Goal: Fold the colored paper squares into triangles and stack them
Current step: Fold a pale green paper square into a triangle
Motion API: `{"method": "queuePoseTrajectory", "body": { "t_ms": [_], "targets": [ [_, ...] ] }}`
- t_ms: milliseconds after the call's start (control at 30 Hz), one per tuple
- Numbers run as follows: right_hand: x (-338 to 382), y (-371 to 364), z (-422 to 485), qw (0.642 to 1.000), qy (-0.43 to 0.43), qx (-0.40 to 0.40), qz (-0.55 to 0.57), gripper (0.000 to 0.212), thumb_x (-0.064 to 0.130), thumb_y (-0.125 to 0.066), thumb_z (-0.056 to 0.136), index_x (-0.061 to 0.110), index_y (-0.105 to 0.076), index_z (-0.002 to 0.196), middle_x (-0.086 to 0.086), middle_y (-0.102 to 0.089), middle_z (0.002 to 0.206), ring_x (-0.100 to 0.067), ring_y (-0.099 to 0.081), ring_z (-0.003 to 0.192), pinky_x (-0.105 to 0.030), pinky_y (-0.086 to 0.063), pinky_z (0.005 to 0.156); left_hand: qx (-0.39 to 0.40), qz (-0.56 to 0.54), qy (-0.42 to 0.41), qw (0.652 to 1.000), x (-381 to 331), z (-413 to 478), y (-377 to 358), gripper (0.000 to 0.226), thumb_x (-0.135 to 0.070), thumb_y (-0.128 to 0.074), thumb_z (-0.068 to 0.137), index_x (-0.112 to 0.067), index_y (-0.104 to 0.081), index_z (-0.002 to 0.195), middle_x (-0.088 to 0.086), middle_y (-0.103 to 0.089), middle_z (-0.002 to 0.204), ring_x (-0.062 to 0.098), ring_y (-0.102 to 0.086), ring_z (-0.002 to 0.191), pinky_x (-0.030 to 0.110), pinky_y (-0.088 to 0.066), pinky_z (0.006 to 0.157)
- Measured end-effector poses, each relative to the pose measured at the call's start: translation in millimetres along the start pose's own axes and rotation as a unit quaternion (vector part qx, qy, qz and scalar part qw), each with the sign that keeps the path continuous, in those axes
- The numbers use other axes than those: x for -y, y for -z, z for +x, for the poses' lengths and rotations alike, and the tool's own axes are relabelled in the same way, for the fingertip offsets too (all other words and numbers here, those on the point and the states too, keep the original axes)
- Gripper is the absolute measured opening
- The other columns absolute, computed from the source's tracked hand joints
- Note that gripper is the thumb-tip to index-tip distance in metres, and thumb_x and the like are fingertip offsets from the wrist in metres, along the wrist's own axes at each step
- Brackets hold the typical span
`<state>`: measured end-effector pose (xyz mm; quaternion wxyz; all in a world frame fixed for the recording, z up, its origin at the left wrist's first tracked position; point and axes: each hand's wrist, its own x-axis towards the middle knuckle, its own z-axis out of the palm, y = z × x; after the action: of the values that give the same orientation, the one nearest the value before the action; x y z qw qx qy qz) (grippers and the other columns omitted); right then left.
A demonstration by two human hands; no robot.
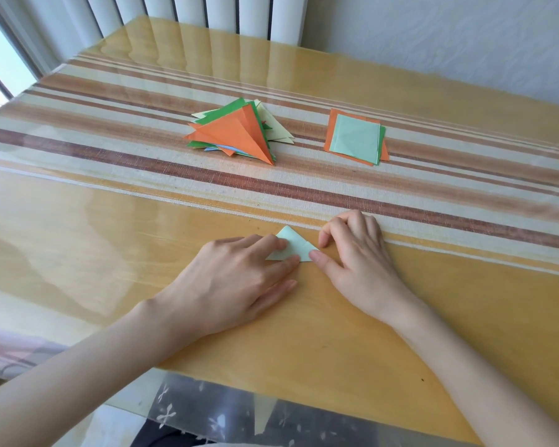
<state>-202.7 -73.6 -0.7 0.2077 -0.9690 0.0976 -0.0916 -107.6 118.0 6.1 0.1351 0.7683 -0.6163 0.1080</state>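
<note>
While your left hand (236, 282) lies flat, straight fingers pressing the pale green triangle (292, 246) onto the near table (465, 285), your right hand (359, 253) curls in, thumb and forefinger nipping its right corner. It's thin, light paper, likely to skid on that glossy top, so lift it by the creased edge. Farther off, the folded stack (236, 133) sits left and the unfolded squares (355, 138) right.

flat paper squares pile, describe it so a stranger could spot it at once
Two paper piles sit on the striped cloth across the table. The pile of squares is the right one, flat with a pale green sheet on top, unlike the fanned orange triangles beside it.
</note>
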Motion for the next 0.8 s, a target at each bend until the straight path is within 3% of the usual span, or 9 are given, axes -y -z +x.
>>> {"method": "queuePoseTrajectory", "body": {
  "t_ms": [133, 333, 400, 467, 567, 667, 800],
  "targets": [
    [-3, 7, -2, 0.999, 0.005, 0.031, 0.018, 0.013, 0.024, -0.056, 0.092, 0.019, -0.051, 0.103, 0.007, -0.037, 0.112, -0.015, -0.029, 0.114, -0.022, -0.017, 0.098, 0.001, -0.011, 0.001, 1.0, 2, -1, 3, 0.036, -0.035, -0.042, 0.097, -0.02, -0.073, 0.107, 0.002, -0.067, 0.105, 0.02, -0.065, 0.071, 0.026, -0.047, 0.052],
    [-9, 18, -1, 0.984, -0.01, 0.092, 0.151, 0.02, 0.01, -0.052, 0.093, 0.024, -0.057, 0.107, 0.013, -0.043, 0.117, -0.009, -0.029, 0.124, -0.02, -0.018, 0.106, -0.012, -0.052, 0.026, 0.998, 4, -3, -2, 0.035, -0.039, -0.043, 0.094, -0.026, -0.073, 0.107, -0.003, -0.067, 0.108, 0.014, -0.063, 0.082, 0.026, -0.05, 0.054],
    [-6, 15, -2, 0.979, -0.021, 0.064, 0.191, 0.018, 0.022, -0.054, 0.09, 0.024, -0.062, 0.105, 0.016, -0.047, 0.114, -0.005, -0.033, 0.121, -0.012, -0.019, 0.104, -0.015, -0.108, 0.046, 0.993, 10, 0, -6, 0.034, -0.041, -0.045, 0.092, -0.025, -0.07, 0.109, -0.007, -0.064, 0.11, 0.01, -0.06, 0.089, 0.026, -0.053, 0.06],
    [-2, 6, -3, 0.989, -0.001, 0.0, 0.149, 0.021, 0.034, -0.06, 0.083, 0.022, -0.066, 0.099, 0.013, -0.051, 0.108, -0.008, -0.037, 0.115, -0.011, -0.021, 0.101, -0.002, -0.187, 0.063, 0.98, 21, 3, -8, 0.036, -0.043, -0.047, 0.091, -0.023, -0.064, 0.115, -0.009, -0.06, 0.114, 0.01, -0.06, 0.095, 0.028, -0.051, 0.074],
    [-1, -2, -5, 0.989, 0.028, -0.065, 0.127, 0.012, 0.022, -0.073, 0.08, 0.019, -0.068, 0.09, 0.008, -0.053, 0.104, -0.013, -0.041, 0.11, -0.012, -0.024, 0.1, 0.023, -0.215, 0.045, 0.975, 35, 6, -9, 0.041, -0.039, -0.047, 0.092, -0.011, -0.065, 0.116, -0.002, -0.06, 0.116, 0.017, -0.064, 0.092, 0.031, -0.049, 0.08],
    [-3, 0, -9, 0.984, 0.044, -0.075, 0.158, 0.01, 0.013, -0.074, 0.081, 0.019, -0.067, 0.083, 0.01, -0.053, 0.102, -0.012, -0.042, 0.109, -0.012, -0.024, 0.099, 0.029, -0.183, 0.009, 0.983, 39, 8, -5, 0.045, -0.041, -0.049, 0.092, -0.008, -0.066, 0.115, 0.003, -0.061, 0.119, 0.021, -0.066, 0.09, 0.031, -0.049, 0.078],
    [-3, 6, -9, 0.969, 0.052, -0.075, 0.229, 0.008, 0.013, -0.068, 0.083, 0.021, -0.065, 0.084, 0.005, -0.057, 0.102, -0.012, -0.05, 0.109, -0.015, -0.03, 0.099, 0.012, -0.205, 0.032, 0.978, 45, 9, -1, 0.053, -0.045, -0.052, 0.087, -0.008, -0.062, 0.123, 0.004, -0.06, 0.123, 0.012, -0.055, 0.109, 0.019, -0.042, 0.093]
  ]
}}
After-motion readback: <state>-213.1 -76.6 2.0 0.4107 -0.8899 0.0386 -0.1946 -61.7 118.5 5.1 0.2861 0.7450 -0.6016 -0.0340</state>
